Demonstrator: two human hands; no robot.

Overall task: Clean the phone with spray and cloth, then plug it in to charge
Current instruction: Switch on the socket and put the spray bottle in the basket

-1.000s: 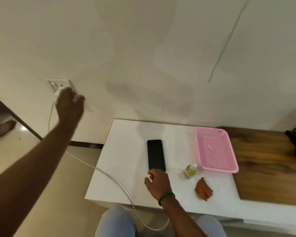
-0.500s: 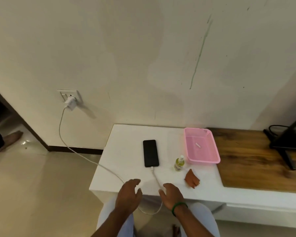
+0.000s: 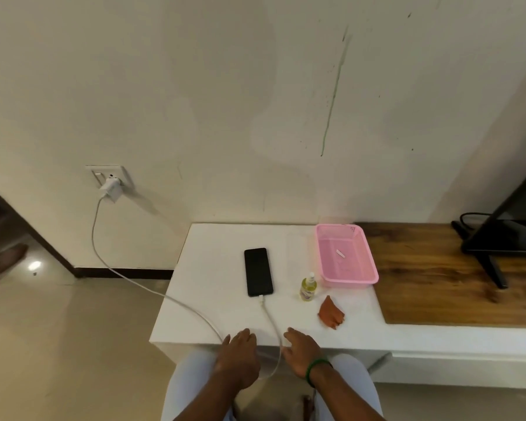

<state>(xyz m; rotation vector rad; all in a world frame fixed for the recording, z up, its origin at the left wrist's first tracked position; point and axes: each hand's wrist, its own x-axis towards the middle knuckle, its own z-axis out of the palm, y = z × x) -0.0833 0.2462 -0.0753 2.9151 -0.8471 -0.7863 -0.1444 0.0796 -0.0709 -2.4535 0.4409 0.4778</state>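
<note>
Head view, seated person at a white counter (image 3: pixel 213 256). The left hand (image 3: pixel 239 357) and right hand (image 3: pixel 301 350) lie palm down at the counter's near edge, apart from each other. The left fingers (image 3: pixel 245 334) are relaxed and close together, their tips resting on the counter; they hold nothing. The right fingers (image 3: pixel 292 332) are likewise loosely extended and slightly spread, holding nothing. A green bangle (image 3: pixel 316 367) circles the right wrist.

The phone (image 3: pixel 258 271) lies flat, screen dark, near the middle of the counter, well ahead of both hands. A white cable (image 3: pixel 269 317) is plugged into its near end, loops down between the two hands over the counter edge, and runs left to a white charger (image 3: pixel 111 189) seated in the wall socket (image 3: pixel 102 173). Whether either hand touches the cable cannot be told.

The spray bottle (image 3: pixel 308 287) stands upright just right of the phone. The orange cloth (image 3: pixel 331 312) lies crumpled nearer the right hand. A pink basket (image 3: pixel 349 281) sits behind the bottle, holding one small white item (image 3: pixel 340 254).
</note>
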